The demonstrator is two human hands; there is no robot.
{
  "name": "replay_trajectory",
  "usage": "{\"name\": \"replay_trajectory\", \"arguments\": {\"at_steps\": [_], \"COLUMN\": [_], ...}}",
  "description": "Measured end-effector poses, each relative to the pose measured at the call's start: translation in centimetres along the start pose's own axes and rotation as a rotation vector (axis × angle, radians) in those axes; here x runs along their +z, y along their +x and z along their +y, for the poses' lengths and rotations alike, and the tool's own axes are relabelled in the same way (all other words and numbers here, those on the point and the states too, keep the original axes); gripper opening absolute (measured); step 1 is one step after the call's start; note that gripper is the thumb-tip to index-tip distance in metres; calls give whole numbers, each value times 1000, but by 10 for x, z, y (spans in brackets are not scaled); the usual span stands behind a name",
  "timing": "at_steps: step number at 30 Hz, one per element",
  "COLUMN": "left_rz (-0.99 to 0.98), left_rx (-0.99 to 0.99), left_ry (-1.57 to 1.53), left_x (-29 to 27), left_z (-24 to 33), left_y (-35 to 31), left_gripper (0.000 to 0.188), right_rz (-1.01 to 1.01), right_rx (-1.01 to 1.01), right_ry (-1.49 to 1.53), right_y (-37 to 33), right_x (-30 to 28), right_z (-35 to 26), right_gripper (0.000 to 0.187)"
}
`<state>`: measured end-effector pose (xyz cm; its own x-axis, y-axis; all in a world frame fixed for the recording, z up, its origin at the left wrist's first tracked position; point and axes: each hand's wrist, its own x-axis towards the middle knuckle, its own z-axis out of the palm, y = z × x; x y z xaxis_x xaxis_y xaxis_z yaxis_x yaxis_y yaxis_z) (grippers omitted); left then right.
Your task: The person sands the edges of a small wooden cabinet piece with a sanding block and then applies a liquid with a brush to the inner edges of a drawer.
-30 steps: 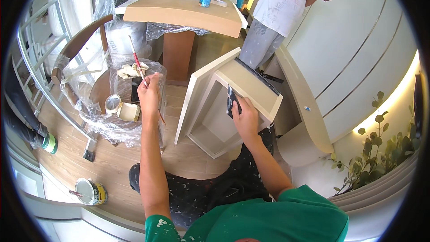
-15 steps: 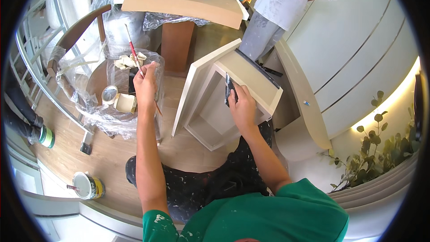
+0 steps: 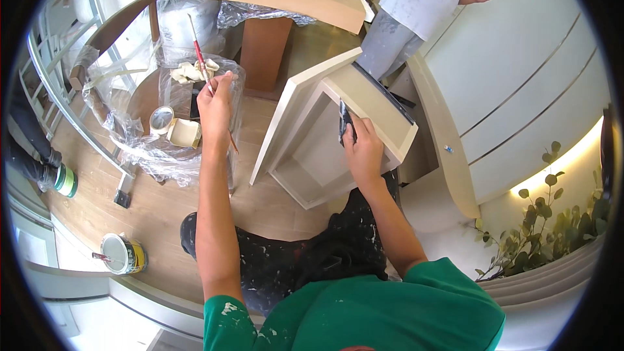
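Observation:
In my left hand (image 3: 216, 105) is a slim paintbrush (image 3: 197, 49) with a red section, bristles pointing up; its lower end shows below my fist, above the plastic-covered chair. My right hand (image 3: 364, 153) grips a dark, flat, grey-smeared block (image 3: 344, 123), whose exact kind I cannot make out. That block is at the open side of a beige drawer (image 3: 305, 149), which stands tilted in front of my knees. A black slide rail (image 3: 385, 94) runs along the drawer's upper side.
On the chair (image 3: 146, 107) lie a crumpled cloth (image 3: 195, 71), a tape roll (image 3: 162, 119) and a small tub (image 3: 184, 133). A paint can (image 3: 123, 253) stands on the floor at left. A co-worker (image 3: 416, 6) stands beyond the drawer, by a curved cabinet (image 3: 448, 156). Leafy branches (image 3: 539, 221) are at right.
The whole view has shifted slightly. Both my hands keep their holds, with little movement relative to the chair and drawer. The co-worker's hands sit slightly lower against the wall panel.

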<state>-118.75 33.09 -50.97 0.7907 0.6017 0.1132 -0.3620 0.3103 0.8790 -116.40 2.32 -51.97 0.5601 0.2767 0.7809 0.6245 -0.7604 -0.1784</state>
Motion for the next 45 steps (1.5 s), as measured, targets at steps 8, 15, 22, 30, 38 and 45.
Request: {"name": "replay_trajectory", "arguments": {"at_steps": [8,15,22,30,38,45], "left_rz": [12,0,2,14,-1,15], "left_rx": [15,2,11,6,11,9], "left_ry": [-9,-16,-31,-29,-64,-47], "left_x": [0,5,-1,0,-4,-3], "left_z": [2,7,4,6,7,6], "left_y": [1,-1,1,2,2,1], "left_gripper": [21,18,18,19,18,17], "right_rz": [-26,34,-18,61,-8,50], "right_rx": [58,-8,51,-11,49,-15], "right_ry": [45,31,43,57,48,48], "right_y": [3,19,15,27,28,18], "right_x": [2,24,18,39,39,37], "right_z": [-6,-7,-13,-13,-19,-9], "right_gripper": [30,31,31,31,34,35]}}
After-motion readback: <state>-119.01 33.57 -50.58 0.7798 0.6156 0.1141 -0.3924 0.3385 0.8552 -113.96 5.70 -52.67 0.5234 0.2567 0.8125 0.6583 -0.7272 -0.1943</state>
